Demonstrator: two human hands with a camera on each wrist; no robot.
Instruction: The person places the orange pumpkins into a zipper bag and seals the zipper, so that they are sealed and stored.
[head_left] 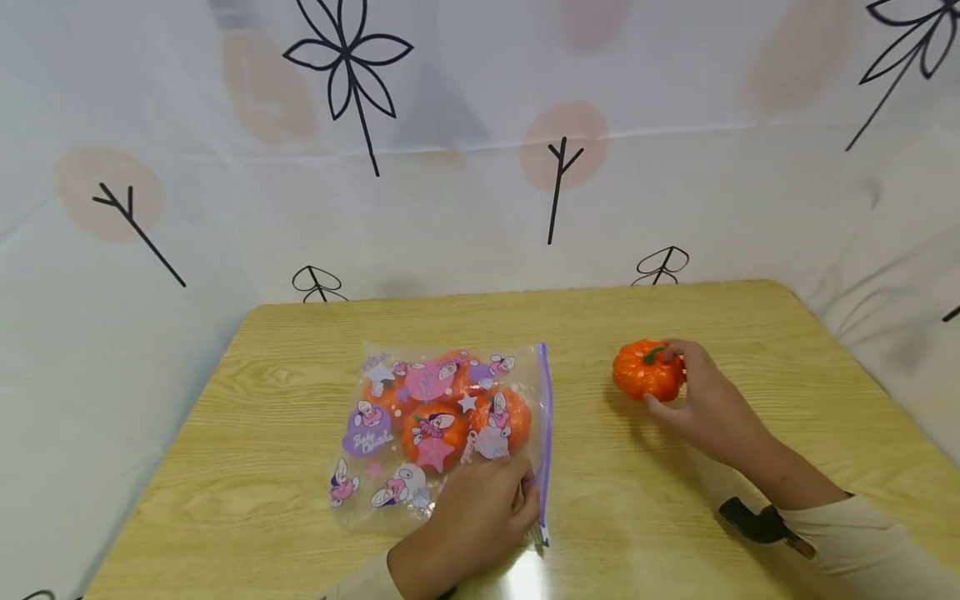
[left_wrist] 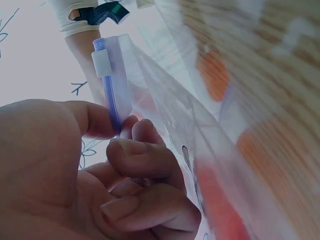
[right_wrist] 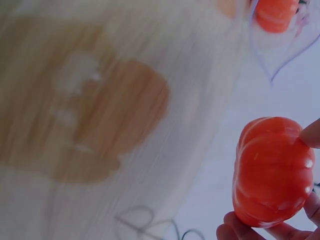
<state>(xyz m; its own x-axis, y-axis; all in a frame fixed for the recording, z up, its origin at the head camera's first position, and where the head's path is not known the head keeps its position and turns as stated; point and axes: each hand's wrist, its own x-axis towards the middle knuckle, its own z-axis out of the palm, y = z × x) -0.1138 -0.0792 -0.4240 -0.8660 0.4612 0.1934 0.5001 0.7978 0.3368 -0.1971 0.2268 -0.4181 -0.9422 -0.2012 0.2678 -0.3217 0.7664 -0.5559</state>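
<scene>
A small orange toy pumpkin (head_left: 643, 372) with a green stem is gripped by my right hand (head_left: 708, 408), thumb and fingers around its right side. The right wrist view shows the same pumpkin (right_wrist: 272, 170) from below, its glossy ribbed side facing the camera. To the left, a clear printed zip bag (head_left: 465, 500) lies with several orange pumpkins (head_left: 433, 437) inside. My left hand (head_left: 480, 508) pinches the bag's purple zip edge (head_left: 547, 417) near its lower corner. In the left wrist view, thumb and fingertips meet on that strip, just below a white slider (left_wrist: 102, 62).
Both hands work over a light wood-grain table (head_left: 285, 400) with rounded far corners. A pale cloth (head_left: 465, 217) with plant drawings hangs behind it and at the sides. A dark strap (head_left: 753, 521) shows at the right sleeve's cuff.
</scene>
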